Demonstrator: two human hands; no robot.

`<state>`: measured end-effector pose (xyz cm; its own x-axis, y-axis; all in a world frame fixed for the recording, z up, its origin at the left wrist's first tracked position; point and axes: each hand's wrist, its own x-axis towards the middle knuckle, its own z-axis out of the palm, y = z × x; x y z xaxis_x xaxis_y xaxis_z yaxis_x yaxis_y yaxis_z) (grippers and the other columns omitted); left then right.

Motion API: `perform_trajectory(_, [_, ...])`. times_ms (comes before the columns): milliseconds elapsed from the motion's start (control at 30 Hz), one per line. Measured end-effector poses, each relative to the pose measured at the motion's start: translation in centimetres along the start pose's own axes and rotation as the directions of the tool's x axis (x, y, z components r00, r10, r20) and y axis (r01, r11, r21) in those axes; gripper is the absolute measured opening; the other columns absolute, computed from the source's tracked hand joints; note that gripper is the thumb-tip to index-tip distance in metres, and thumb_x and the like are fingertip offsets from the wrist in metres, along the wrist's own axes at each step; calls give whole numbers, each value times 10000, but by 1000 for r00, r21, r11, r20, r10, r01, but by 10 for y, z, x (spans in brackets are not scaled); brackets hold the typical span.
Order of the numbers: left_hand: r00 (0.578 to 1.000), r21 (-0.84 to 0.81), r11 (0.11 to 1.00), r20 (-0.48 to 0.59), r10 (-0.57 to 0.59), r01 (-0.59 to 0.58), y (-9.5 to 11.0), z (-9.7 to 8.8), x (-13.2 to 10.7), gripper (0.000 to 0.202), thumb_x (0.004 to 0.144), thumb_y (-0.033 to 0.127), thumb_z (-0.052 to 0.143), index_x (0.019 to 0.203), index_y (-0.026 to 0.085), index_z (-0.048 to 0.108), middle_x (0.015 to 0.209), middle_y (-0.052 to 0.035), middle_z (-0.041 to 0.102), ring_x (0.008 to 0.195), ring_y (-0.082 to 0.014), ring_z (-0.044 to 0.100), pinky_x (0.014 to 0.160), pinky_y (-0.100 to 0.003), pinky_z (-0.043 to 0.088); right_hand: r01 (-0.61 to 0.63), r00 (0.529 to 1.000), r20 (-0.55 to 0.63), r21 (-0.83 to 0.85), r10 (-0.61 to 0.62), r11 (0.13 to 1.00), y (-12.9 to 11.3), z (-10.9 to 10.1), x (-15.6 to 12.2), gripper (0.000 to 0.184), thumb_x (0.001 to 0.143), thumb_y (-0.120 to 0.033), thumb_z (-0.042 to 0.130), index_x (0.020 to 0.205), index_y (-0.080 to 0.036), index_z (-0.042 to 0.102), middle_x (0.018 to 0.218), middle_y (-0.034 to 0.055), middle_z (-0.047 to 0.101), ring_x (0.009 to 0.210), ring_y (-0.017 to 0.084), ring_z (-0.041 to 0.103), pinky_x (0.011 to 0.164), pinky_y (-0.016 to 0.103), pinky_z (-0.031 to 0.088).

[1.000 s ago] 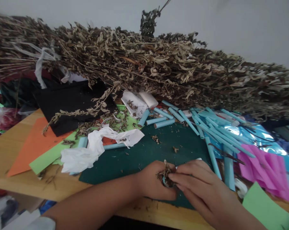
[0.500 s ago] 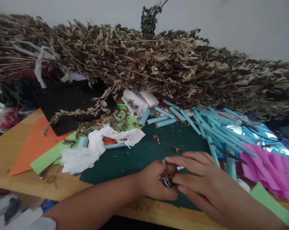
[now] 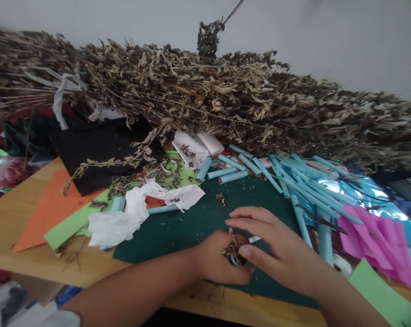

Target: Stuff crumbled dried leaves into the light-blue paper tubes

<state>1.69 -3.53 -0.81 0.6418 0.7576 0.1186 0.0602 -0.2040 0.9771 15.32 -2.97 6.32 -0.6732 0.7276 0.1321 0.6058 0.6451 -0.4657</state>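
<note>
My left hand [image 3: 212,258] is wrapped around a light-blue paper tube [image 3: 233,260], held upright near the table's front edge; only part of its rim shows. Crumpled dried leaves [image 3: 232,250] stick out of its top. Over them, from the right, reaches my right hand [image 3: 279,243], its fingers stretched out and the thumb apart from them. The thumb tip is beside the leaves; whether it touches them I cannot tell. Beneath both hands lies a dark green mat [image 3: 191,227], with a small clump of dried leaves [image 3: 221,198] farther back on it.
A long heap of dried leafy stems [image 3: 205,95] spans the back. Light-blue paper tubes [image 3: 232,176] lie at the mat's far and right sides. Crumpled white tissue [image 3: 118,225] is at the left, near a black panel [image 3: 99,141]. Pink paper [image 3: 375,245] lies right.
My right hand has lifted slightly off the leaves, its fingers spreading away from the tube's top. My left hand keeps its hold on the tube. The whole view has shifted a little.
</note>
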Motion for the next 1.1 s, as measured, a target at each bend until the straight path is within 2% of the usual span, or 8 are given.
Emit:
perform_trajectory(100, [996,22,997,37,78,-79,2,-1,4,177,477,24,445,471,154,324,471,58,354,467,-49,379,433,-165,301,-19,998,56,20,18,1000,-2,3,8,243,758,-288,509,983,-219,573,1004,73,544,892,203,511,750,349,429])
perform_trajectory(233, [999,116,992,38,37,-42,1,0,3,210,501,37,456,458,155,289,454,72,307,469,-43,351,448,-160,300,-33,997,72,39,30,999,-3,2,6,159,741,-222,535,891,-225,588,910,47,552,820,171,516,697,302,428])
perform_trajectory(400, [999,3,999,-32,42,-42,-8,3,-3,145,500,82,494,482,137,361,468,76,341,480,-36,350,463,-143,308,40,998,38,66,-43,997,-5,2,-3,129,767,-151,487,832,-216,577,847,37,531,793,148,502,682,279,414])
perform_trajectory(567, [997,-107,992,-43,69,-73,-8,3,-4,119,506,136,519,521,136,402,499,66,362,490,-42,348,467,-147,318,121,993,21,-68,-120,990,-8,0,-12,182,773,-129,460,836,-237,592,911,42,523,810,164,481,697,323,395])
perform_trajectory(767, [996,-143,990,-92,1,-15,-9,4,-4,128,478,139,554,517,135,432,495,63,410,466,-41,367,442,-152,312,140,988,87,-139,-128,980,-9,-7,-17,241,759,-122,441,907,-249,583,1075,52,476,907,194,457,711,334,401])
perform_trajectory(867, [997,-172,985,-77,22,-35,-9,4,-3,136,493,142,533,491,139,397,472,72,367,452,-31,328,424,-146,291,62,992,110,-45,-57,997,-10,-6,-13,226,774,-118,426,850,-257,587,1043,35,489,908,163,468,751,313,394])
perform_trajectory(1000, [998,-189,982,-69,4,-17,-4,3,-4,124,502,138,500,485,143,377,467,66,374,443,-32,339,416,-147,292,-158,975,171,78,143,984,-9,-5,-1,82,722,-133,484,711,-203,526,1053,28,470,997,158,436,825,295,367])
perform_trajectory(1100, [996,-166,985,-73,-54,42,-3,3,-4,112,491,126,500,481,143,390,462,59,387,438,-35,340,412,-154,296,-261,932,275,55,237,964,-7,-9,12,211,654,-123,507,842,-214,484,1065,23,470,1005,176,427,806,303,375])
